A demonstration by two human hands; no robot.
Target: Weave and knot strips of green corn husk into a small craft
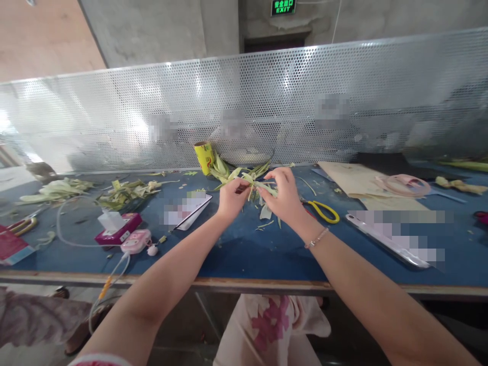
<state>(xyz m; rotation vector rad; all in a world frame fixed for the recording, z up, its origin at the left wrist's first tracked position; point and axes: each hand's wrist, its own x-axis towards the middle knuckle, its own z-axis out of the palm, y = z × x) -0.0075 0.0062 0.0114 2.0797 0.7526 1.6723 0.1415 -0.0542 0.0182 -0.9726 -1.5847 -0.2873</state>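
My left hand (232,199) and my right hand (285,197) meet above the middle of the blue table (263,254). Between their fingertips they pinch thin, pale green strips of corn husk (251,188). Each hand is closed, thumb against fingers. Just behind them lies a heap of longer husk leaves (219,168), partly hidden by my hands. Small husk scraps (266,212) are scattered below my right hand. To its right rest scissors with yellow handles (324,212), their blades mostly covered by my wrist.
A yellow tube (205,158) stands by the perforated metal screen (251,107). Left are a phone (190,211), a purple tissue box (131,223), a pink case (136,242) on a cable, and husk piles (131,193). Right are another phone (385,241), brown paper (345,178) and a pinkish ring (407,192).
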